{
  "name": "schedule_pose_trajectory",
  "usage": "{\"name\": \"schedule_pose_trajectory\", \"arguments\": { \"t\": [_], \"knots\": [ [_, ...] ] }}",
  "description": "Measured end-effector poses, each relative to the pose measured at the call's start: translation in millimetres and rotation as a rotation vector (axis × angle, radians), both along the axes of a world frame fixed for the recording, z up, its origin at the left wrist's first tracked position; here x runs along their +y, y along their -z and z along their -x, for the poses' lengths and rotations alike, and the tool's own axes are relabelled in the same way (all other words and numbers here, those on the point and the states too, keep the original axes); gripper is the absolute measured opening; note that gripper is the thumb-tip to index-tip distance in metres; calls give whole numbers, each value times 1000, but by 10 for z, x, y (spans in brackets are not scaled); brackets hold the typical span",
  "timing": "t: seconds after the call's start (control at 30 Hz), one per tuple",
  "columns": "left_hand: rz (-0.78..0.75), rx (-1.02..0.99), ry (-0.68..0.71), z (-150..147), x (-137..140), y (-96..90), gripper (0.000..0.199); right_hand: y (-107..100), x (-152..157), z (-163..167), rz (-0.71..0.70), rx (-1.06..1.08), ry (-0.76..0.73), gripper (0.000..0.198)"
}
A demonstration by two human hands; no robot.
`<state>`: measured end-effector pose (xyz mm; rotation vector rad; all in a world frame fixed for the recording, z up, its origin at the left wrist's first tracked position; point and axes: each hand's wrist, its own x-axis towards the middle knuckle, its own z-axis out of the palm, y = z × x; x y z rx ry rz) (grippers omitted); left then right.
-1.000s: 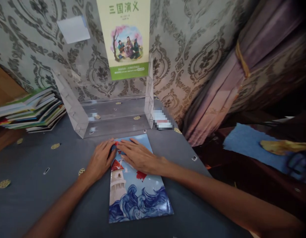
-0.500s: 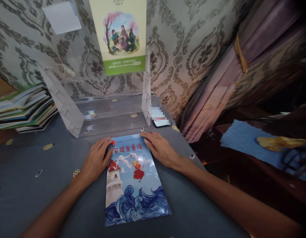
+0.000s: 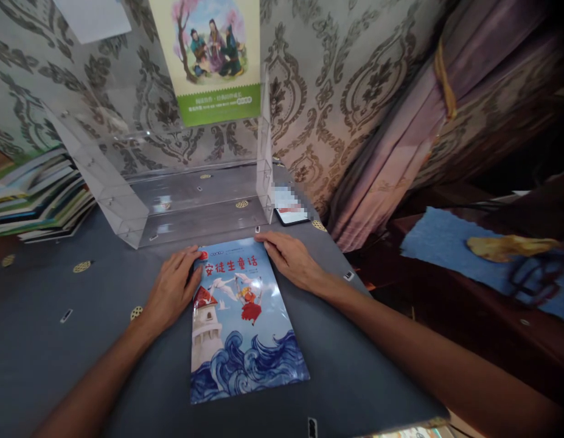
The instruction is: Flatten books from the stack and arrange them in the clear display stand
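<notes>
Flanked the glossy book (image 3: 250,323) on the counter (image 3: 35,340) with left hand (image 3: 172,291) and right hand (image 3: 294,261), keeping fingers close, thumbs apart; probably risked skewing it through uneven pressure.

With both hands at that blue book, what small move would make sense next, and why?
Perhaps grip the book by its sides and lift it slightly: the left hand is at its left edge and the right hand near its upper right corner, while it lies face up on the table before the see-through stand.
</notes>
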<state>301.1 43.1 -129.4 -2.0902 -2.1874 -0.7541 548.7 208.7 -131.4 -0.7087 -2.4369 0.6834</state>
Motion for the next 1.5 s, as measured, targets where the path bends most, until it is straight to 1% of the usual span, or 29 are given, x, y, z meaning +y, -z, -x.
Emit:
{"name": "schedule_pose_trajectory", "arguments": {
  "t": [0.1,0.23,0.33,0.43,0.53,0.67,0.83,0.97,1.07,1.2,1.37,1.5],
  "knots": [
    [2,18,8,5,-2,-35,38,-7,-4,-7,-11,1,1,33],
    [17,44,26,13,-1,-96,40,-11,2,-7,-21,-34,42,35],
    [83,55,54,-3,17,-136,44,6,13,-1,-38,-32,26,34],
    [164,86,104,-80,59,-177,49,32,21,10,-57,-25,15,34],
    [212,110,215,-248,117,-223,52,54,30,23,-89,-43,12,33],
    [235,129,421,-586,119,-275,48,74,40,23,-127,-43,-1,34],
    [192,149,642,-964,-109,-319,40,94,51,12,-145,-37,-3,33],
    [187,93,756,-1113,-308,-361,38,92,59,11,-160,-56,-6,33],
    [157,50,799,-1159,-377,-386,40,82,55,11,-168,-70,-9,31],
    [128,45,828,-1174,-383,-390,47,85,54,16,-182,-64,-10,30],
    [110,112,845,-1175,-375,-380,51,110,71,13,-212,-43,-27,30],
    [112,184,847,-1179,-383,-381,54,105,67,10,-208,-39,-19,29]
  ]
}}
